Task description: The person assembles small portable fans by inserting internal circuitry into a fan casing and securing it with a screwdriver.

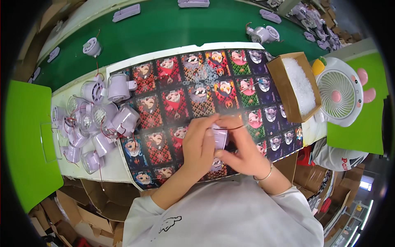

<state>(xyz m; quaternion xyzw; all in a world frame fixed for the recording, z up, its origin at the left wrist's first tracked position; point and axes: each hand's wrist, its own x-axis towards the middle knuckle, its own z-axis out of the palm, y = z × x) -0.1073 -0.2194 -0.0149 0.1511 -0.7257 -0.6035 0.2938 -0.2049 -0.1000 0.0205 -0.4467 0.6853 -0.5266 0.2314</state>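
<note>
Hands at work over a printed mat [173,103]: my left hand [199,142] and right hand [242,152] together clasp a small lilac plastic housing [221,138], pinched between them just above my chest, with a thin wire [234,127] arcing off its top past my right fingers. Beyond my left hand lies a heap of lilac fan housings [96,119] with red leads. Past my right hand stands a cardboard box [284,88] of tiny clear parts, with a white desk fan [339,96] beside it. Farther ahead, small clear rings [205,78] lie scattered on the mat, before a green conveyor belt [173,24].
</note>
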